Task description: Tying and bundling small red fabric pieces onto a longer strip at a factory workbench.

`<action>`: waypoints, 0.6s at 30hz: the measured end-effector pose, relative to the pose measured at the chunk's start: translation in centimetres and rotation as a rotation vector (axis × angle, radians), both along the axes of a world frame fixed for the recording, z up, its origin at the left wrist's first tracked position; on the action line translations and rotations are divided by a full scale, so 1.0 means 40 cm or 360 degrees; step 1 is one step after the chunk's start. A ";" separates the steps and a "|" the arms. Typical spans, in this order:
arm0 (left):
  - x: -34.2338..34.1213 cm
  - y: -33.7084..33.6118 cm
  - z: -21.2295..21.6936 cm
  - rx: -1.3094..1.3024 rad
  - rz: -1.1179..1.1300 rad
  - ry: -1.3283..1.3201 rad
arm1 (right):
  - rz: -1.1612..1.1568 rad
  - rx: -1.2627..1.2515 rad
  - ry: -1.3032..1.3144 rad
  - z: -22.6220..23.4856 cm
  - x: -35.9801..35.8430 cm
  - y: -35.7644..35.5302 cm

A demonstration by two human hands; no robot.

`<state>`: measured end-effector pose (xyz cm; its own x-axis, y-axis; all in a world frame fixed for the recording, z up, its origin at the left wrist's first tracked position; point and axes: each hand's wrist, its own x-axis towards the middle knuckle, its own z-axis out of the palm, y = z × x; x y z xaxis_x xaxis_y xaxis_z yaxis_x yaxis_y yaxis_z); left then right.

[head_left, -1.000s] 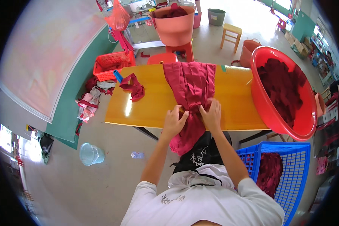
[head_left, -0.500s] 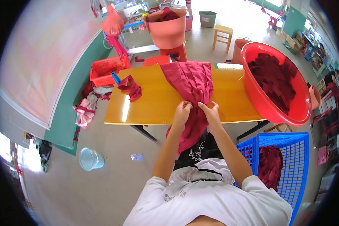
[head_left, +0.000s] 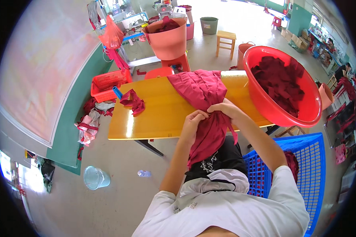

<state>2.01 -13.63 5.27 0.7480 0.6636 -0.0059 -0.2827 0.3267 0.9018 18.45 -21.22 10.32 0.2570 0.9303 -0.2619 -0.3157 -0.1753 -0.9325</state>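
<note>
A dark red cloth piece point(head_left: 199, 89), perhaps a garment, is gathered at its middle. Its wide upper part lies spread on the yellow table point(head_left: 162, 114), and the lower part drops over the near edge toward my lap. At the gathered spot my left hand point(head_left: 194, 121) pinches the cloth with closed fingers. My right hand point(head_left: 226, 109) is closed on the same spot, its thumb reaching toward the left fingertips. A narrow strip of the red cloth hangs below my right hand. Folds hide exactly what each fingertip grips.
A red tub point(head_left: 283, 118) of dark red pieces rests at the table's right end, above a blue basket point(head_left: 310, 177). A small red cloth scrap point(head_left: 135, 103) and a blue tubular object point(head_left: 117, 93) lie at the left. A pink bucket point(head_left: 168, 41) stands beyond the table.
My right hand has turned inward across the gathered cloth. A narrow strip now hangs below it on the right. The gather looks tighter, and the whole view has shifted slightly.
</note>
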 end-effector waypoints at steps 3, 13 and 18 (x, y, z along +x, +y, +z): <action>-0.032 0.064 -0.006 -0.0228 -0.0127 -0.0172 | -0.0076 0.0054 -0.0392 0.087 -0.027 0.029; -0.094 0.308 -0.217 0.0404 0.0530 0.0262 | -0.0525 0.0541 -0.0931 0.456 -0.096 -0.278; -0.096 0.307 -0.256 0.0502 0.0602 0.0223 | -0.1073 0.0345 -0.1170 0.460 -0.084 -0.568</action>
<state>-1.81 -1.36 -4.98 0.4615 0.8734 0.1556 -0.1981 -0.0696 0.9777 15.09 -43.94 28.74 0.7742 0.5408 0.3289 0.3771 0.0232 -0.9259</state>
